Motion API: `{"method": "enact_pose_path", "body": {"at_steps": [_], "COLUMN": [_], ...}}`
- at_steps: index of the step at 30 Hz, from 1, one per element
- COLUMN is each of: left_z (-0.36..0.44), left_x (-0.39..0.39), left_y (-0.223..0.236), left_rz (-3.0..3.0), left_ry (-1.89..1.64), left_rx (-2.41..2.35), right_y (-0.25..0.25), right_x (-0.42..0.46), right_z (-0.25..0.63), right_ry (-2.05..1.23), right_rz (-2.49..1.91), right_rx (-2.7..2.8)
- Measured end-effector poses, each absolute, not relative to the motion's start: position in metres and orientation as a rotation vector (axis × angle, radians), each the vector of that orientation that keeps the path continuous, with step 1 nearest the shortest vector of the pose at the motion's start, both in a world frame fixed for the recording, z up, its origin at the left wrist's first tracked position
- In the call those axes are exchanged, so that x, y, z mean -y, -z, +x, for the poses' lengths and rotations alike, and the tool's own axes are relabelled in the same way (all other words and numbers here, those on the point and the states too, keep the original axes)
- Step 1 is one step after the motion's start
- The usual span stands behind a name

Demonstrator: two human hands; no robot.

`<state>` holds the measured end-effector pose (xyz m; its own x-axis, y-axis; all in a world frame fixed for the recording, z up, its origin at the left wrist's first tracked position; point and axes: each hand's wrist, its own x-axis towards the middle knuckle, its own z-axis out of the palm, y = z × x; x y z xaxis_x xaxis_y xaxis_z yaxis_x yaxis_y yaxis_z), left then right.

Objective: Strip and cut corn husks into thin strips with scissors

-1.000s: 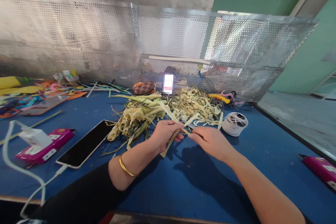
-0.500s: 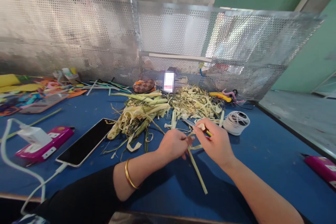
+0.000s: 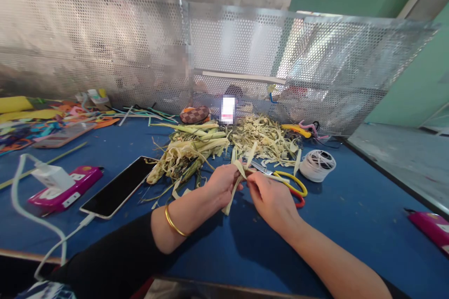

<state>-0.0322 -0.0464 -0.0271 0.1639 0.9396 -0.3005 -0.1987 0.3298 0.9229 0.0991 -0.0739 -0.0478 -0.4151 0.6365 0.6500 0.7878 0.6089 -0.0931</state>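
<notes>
Above the middle of the blue tabletop (image 3: 351, 224), a flat, pale green plant strip (image 3: 229, 202) was held between both hands, near the closer edges of the leaf piles. Its hanging end was directed toward the wearer and slightly left; its long axis was run away from the wearer, up to a fold at the fingers. The strip was gripped by the closed fingers of the left hand (image 3: 222, 186) and pinched at the fold by the right hand (image 3: 271, 196). One pair of yellow-and-red-handled metal scissors (image 3: 299, 186) was partly covered by the right hand. Two leaf piles (image 3: 261, 138), one white cord spool (image 3: 313, 170), one black-screened phone (image 3: 117, 189) and two magenta power strips (image 3: 84, 180) were counted. Individual leaves could not be counted.
</notes>
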Motion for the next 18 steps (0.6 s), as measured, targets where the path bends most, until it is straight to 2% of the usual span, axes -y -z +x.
{"method": "enact_pose_path", "body": {"at_steps": [3, 5, 14, 18], "left_z": [-0.031, -0.030, -0.033, -0.028], "left_x": [0.047, 0.047, 0.048, 0.050], "left_y": [0.027, 0.026, 0.018, 0.022], "left_rz": [0.692, 0.557, 0.467, 0.523], "left_ry": [-1.082, -1.129, -1.215, -1.214], "left_rx": [-0.995, -0.928, -0.870, -0.852], "right_y": [0.052, 0.054, 0.047, 0.040], "right_x": [0.070, 0.069, 0.071, 0.076], "right_z": [0.100, 0.099, 0.101, 0.097], "right_ry": [0.063, 0.052, 0.652, 0.772], "right_rz": [-1.176, -1.184, -0.957, -0.722], "right_rx": [2.174, 2.176, 2.180, 2.347]}}
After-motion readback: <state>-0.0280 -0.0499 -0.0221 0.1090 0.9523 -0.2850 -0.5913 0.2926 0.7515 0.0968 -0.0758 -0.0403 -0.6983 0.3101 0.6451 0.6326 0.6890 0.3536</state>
